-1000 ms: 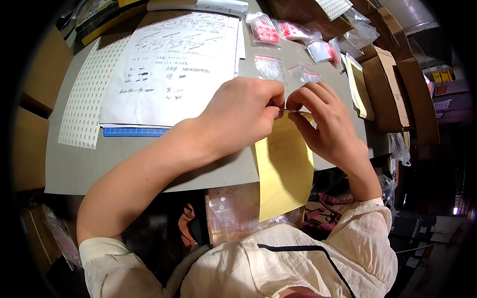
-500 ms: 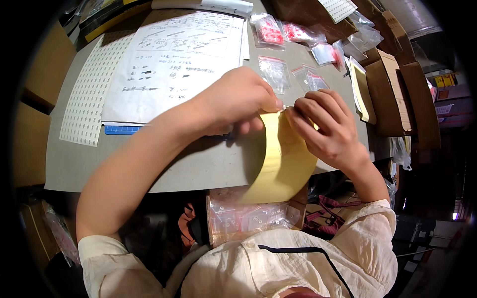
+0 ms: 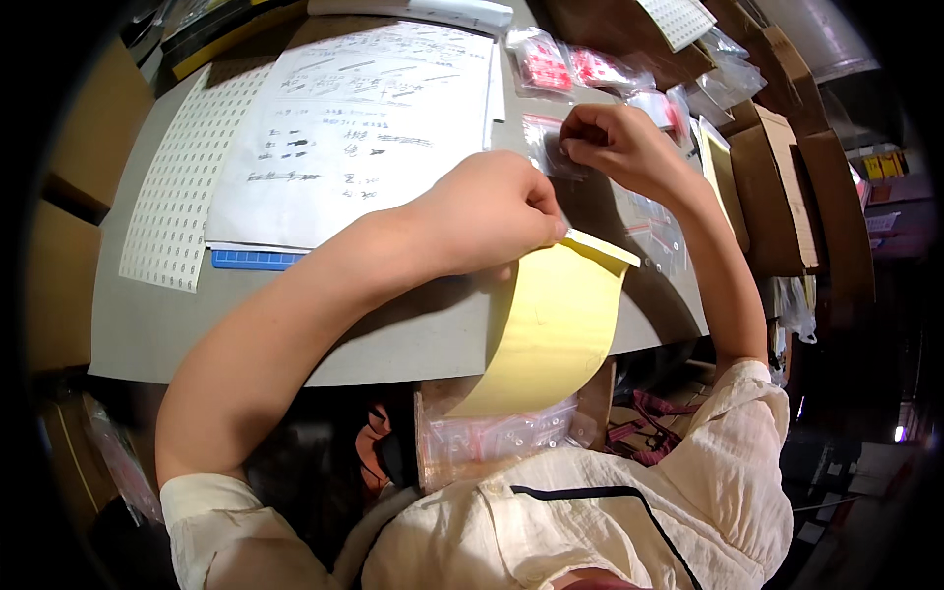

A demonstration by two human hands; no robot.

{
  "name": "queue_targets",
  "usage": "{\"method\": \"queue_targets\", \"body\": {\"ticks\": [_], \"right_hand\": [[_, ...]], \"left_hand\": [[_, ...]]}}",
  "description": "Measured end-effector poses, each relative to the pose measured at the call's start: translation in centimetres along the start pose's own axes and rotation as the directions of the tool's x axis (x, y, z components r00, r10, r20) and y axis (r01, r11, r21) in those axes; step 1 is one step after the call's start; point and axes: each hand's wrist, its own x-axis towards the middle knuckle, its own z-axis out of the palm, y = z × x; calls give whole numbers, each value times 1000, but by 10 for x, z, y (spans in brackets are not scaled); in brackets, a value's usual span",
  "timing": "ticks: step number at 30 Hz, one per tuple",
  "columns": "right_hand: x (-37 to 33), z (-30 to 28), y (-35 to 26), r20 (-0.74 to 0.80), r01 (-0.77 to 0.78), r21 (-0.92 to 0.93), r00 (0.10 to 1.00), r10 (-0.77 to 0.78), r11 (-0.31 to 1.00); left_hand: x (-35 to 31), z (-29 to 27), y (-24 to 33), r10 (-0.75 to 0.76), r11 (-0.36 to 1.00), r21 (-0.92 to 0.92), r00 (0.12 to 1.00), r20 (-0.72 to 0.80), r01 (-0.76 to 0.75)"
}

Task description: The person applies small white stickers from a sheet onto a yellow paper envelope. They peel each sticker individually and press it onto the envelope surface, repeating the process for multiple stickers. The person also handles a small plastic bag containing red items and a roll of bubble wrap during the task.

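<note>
My left hand pinches the upper left corner of a yellow paper sheet. The sheet's top edge is folded over, and its lower end hangs past the table edge. Curled over the table, my right hand has its thumb and fingertips together beside a small clear zip bag. Whether a small thing is between those fingertips is too small to make out. Under the right forearm lie more small clear bags with ring-like bits in them.
Below the table edge, a cardboard box holds several clear bags. Handwritten papers lie at left on a blue mat, beside a sheet of small labels. Bags with red print lie at the back; open cartons stand at right.
My right hand has let go of the yellow sheet and moved up and back to the zip bag. My left hand still holds the sheet, which now hangs slightly lower and to the left.
</note>
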Motion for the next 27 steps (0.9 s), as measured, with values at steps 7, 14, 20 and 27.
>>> {"method": "queue_targets", "body": {"ticks": [7,14,20,27], "right_hand": [[-12,-22,12,59,-248,-354,956,286,902],[-24,-21,16,32,-40,309,999,32,950],[-25,-9,27,150,-138,484,986,73,864],[-34,-13,46,44,-7,501,999,-18,866]], "left_hand": [[-3,0,1,28,989,144,1000,-12,-26],[-2,3,2,79,980,187,995,-61,-67],[-2,6,-3,112,977,190,990,-90,-93],[-4,5,0,139,964,236,988,-64,-121]]}}
